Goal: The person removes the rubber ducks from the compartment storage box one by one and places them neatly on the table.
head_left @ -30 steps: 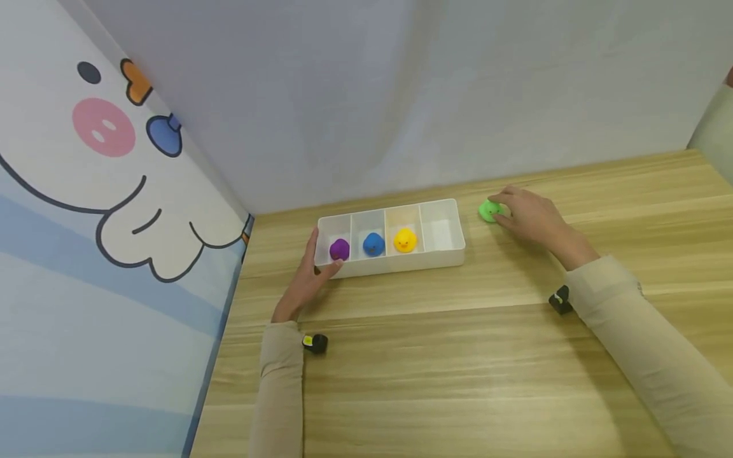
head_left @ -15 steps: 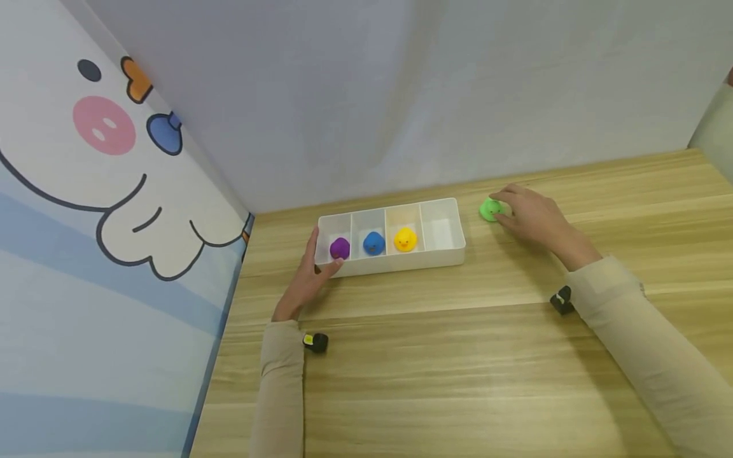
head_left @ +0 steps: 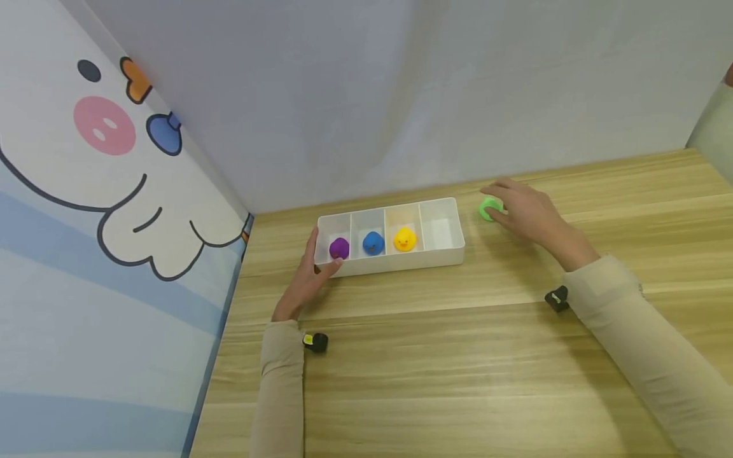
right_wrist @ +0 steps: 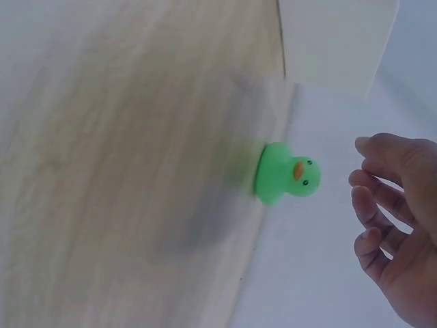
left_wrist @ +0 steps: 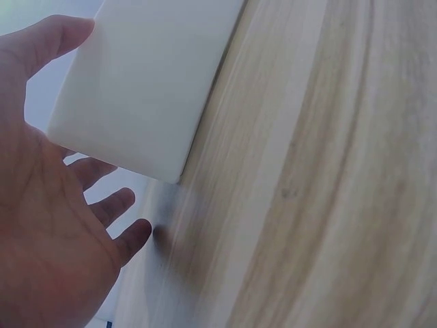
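Note:
A white box [head_left: 401, 262] with several compartments lies on the table; it also shows as a box wall [left_wrist: 150, 82] in the left wrist view. Along it sit a purple duck [head_left: 339, 248], a blue duck [head_left: 373, 243] and a yellow duck [head_left: 404, 239], and the rightmost compartment has nothing inside. My left hand [head_left: 303, 283] holds the box's left end, thumb at the front rim. Right of the box, a green toy duck [right_wrist: 276, 174] stands upright on the table. My right hand [right_wrist: 406, 225] hovers apart from it, fingers loosely bent and holding nothing.
A pale wall [head_left: 366, 114] rises behind the wooden table [head_left: 412, 356]. On the left stands a panel [head_left: 114, 254] printed with a cartoon figure. Black wrist cameras, such as the left one [head_left: 316, 343], sit at both sleeves.
My right thumb and fingers held the green duck earlier; now they have spread and come off it, rising slightly. The duck stays in place. My left hand and the box have not moved.

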A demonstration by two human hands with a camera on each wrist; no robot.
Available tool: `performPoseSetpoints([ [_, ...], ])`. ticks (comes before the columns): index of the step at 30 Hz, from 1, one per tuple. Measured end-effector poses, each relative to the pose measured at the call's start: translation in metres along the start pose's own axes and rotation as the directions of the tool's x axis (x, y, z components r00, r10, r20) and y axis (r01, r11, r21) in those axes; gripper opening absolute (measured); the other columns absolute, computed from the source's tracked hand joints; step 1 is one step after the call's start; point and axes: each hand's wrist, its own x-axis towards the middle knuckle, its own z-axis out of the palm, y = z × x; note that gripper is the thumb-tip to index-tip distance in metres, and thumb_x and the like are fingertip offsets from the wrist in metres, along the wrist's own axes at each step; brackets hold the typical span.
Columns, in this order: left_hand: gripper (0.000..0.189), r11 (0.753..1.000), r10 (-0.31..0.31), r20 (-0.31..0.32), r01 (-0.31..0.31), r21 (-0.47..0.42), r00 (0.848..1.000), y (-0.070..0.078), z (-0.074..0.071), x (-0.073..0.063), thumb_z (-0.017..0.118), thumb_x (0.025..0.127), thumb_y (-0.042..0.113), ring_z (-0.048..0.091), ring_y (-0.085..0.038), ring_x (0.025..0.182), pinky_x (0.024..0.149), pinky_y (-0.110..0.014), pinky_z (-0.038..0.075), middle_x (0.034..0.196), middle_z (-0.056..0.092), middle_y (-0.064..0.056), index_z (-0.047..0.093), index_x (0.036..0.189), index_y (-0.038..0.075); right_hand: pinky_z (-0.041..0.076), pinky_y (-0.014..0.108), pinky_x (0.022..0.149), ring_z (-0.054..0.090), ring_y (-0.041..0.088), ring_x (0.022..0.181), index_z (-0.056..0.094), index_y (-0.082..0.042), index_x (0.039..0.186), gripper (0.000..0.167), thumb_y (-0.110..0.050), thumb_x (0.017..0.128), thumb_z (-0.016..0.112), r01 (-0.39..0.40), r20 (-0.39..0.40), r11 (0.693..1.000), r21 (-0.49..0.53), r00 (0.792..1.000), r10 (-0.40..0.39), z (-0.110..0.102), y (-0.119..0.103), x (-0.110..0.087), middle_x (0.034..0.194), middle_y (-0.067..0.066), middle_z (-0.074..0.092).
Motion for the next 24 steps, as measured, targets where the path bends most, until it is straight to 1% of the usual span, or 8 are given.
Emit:
performPoseSetpoints([
  [2,0.095,1.0,0.019,-0.01,-0.019,0.006,1.0,-0.001,0.001,-0.001,0.062,0.099,0.044,-0.005,-0.028,0.163,0.132,-0.059,0.005,0.175,-0.008,0.002,-0.008,0.164,0.038,0.058,0.057,0.076,0.067,0.037,0.111,0.058,-0.008,0.142,0.046,-0.024,0.099,0.066,0.006,-0.006,1.0,0.0,1.0,-0.006,-0.001,-0.004,0.001,0.146,0.018,0.056],
  [5,0.096,0.998,0.054,-0.023,-0.053,0.016,0.998,0.0,0.001,-0.003,0.063,0.098,0.045,-0.004,-0.027,0.163,0.132,-0.058,0.003,0.175,-0.006,0.003,-0.006,0.164,0.035,0.057,0.062,0.084,0.06,0.042,0.126,0.059,-0.007,0.141,0.045,-0.023,0.099,0.065,0.015,-0.009,1.0,0.003,1.0,-0.015,-0.003,-0.01,0.002,0.146,0.019,0.057],
  [8,0.097,0.998,0.067,-0.03,-0.067,0.02,0.997,0.0,0.001,-0.004,0.063,0.098,0.046,-0.004,-0.028,0.163,0.132,-0.059,0.002,0.175,-0.005,0.002,-0.006,0.164,0.035,0.057,0.063,0.088,0.058,0.043,0.13,0.06,-0.006,0.14,0.044,-0.023,0.099,0.065,0.025,-0.013,1.0,0.012,1.0,-0.025,-0.004,-0.016,0.004,0.144,0.02,0.058],
  [12,0.097,0.998,0.063,-0.037,-0.062,0.03,0.997,0.0,0.001,-0.003,0.063,0.098,0.046,-0.003,-0.03,0.163,0.131,-0.06,0.002,0.175,-0.005,0.0,-0.006,0.164,0.036,0.058,0.061,0.088,0.06,0.042,0.127,0.061,-0.006,0.138,0.042,-0.023,0.099,0.065,0.034,-0.02,0.999,0.026,0.999,-0.034,-0.002,-0.022,0.009,0.142,0.019,0.06],
  [15,0.098,0.998,0.061,-0.038,-0.06,0.03,0.997,0.001,0.001,-0.004,0.063,0.097,0.047,-0.003,-0.031,0.163,0.131,-0.06,0.003,0.175,-0.005,-0.001,-0.006,0.165,0.033,0.059,0.059,0.085,0.063,0.039,0.121,0.062,-0.006,0.137,0.042,-0.023,0.099,0.065,0.044,-0.023,0.998,0.034,0.999,-0.043,0.001,-0.027,0.011,0.14,0.018,0.062],
  [18,0.098,0.998,0.051,-0.03,-0.051,0.023,0.998,0.002,0.002,-0.005,0.063,0.097,0.047,-0.004,-0.031,0.163,0.131,-0.062,0.002,0.175,-0.006,-0.001,-0.007,0.164,0.035,0.06,0.055,0.08,0.068,0.035,0.108,0.062,-0.006,0.137,0.042,-0.024,0.099,0.065,0.055,-0.024,0.998,0.041,0.998,-0.054,0.005,-0.03,0.013,0.139,0.018,0.062],
  [22,0.097,0.999,0.05,-0.029,-0.05,0.015,0.998,0.0,0.003,-0.004,0.063,0.097,0.047,-0.003,-0.031,0.163,0.131,-0.062,0.003,0.175,-0.006,-0.001,-0.006,0.164,0.037,0.06,0.049,0.074,0.07,0.028,0.093,0.063,-0.007,0.136,0.042,-0.025,0.099,0.066,0.074,-0.033,0.996,0.047,0.997,-0.072,0.009,-0.037,0.017,0.138,0.016,0.064],
  [24,0.097,0.999,0.049,-0.034,-0.049,0.01,0.998,0.0,0.003,-0.004,0.064,0.097,0.047,-0.003,-0.031,0.163,0.131,-0.062,0.003,0.175,-0.005,-0.001,-0.005,0.164,0.037,0.06,0.048,0.074,0.07,0.027,0.093,0.064,-0.007,0.136,0.041,-0.025,0.099,0.066,0.083,-0.038,0.995,0.047,0.996,-0.081,0.011,-0.042,0.019,0.137,0.015,0.064],
])
